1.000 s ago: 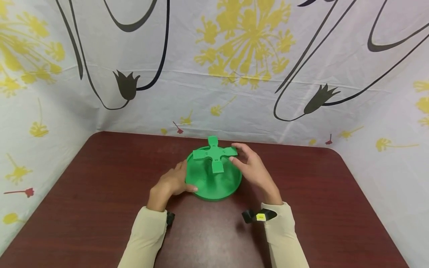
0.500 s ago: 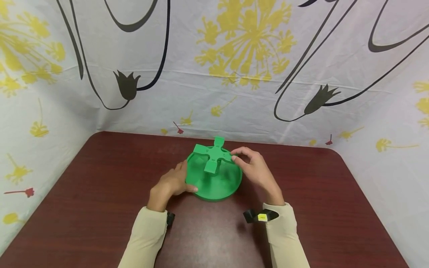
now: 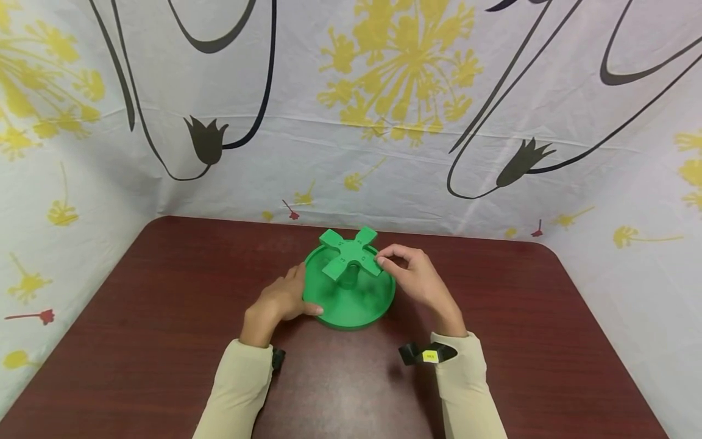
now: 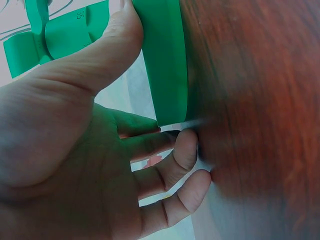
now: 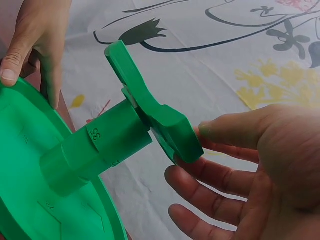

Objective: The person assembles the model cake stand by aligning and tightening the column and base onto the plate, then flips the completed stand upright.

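Note:
A green round dish [image 3: 348,312] lies on the table, and a green four-armed cross [image 3: 351,251] tops the column at its middle. The left hand [image 3: 278,299] grips the dish's left rim; in the left wrist view its thumb lies over the dish [image 4: 165,65], with other fingertips down at the table. From the right, the right hand [image 3: 419,277] pinches one arm of the cross between thumb and fingers. The right wrist view shows the cross [image 5: 142,100] at the end of the column [image 5: 95,147], which bears embossed digits, and the right hand [image 5: 270,170] on its near arm.
The dark red-brown table [image 3: 164,292] extends on both sides of the dish. Behind it hangs a white cloth [image 3: 307,152] with yellow and dark flower prints, continuing along both sides. A black band [image 3: 428,353] circles the right wrist.
The cross has turned clockwise as seen from above, its arms now diagonal. The right thumb and fingers have come together on one arm. The left hand and dish have stayed put.

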`<state>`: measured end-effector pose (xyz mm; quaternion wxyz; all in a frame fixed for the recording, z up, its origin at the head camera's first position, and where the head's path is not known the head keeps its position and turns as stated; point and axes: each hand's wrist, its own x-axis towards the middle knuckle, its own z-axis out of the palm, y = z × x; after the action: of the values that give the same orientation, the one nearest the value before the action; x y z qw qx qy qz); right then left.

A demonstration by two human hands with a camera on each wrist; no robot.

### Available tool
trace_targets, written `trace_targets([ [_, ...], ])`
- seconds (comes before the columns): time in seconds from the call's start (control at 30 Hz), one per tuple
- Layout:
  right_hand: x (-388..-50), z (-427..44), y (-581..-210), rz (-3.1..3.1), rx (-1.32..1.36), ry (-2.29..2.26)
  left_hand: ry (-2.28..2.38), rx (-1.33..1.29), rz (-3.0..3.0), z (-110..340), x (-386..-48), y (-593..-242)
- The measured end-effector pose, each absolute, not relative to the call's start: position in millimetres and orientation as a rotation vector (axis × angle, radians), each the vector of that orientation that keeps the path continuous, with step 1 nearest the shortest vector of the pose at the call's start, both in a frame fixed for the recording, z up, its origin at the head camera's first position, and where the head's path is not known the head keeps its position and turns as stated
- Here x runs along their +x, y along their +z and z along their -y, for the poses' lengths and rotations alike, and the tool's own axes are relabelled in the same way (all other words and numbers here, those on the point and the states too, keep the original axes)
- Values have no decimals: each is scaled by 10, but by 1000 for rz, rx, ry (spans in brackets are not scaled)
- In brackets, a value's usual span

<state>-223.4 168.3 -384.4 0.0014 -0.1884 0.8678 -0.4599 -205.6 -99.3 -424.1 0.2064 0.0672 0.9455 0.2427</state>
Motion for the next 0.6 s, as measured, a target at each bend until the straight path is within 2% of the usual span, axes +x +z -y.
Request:
trace_targets([
  [0.6,-2190,-1606,-3830,-2605,-716,-1417,693,190,-2636,996,-2057,-4258],
])
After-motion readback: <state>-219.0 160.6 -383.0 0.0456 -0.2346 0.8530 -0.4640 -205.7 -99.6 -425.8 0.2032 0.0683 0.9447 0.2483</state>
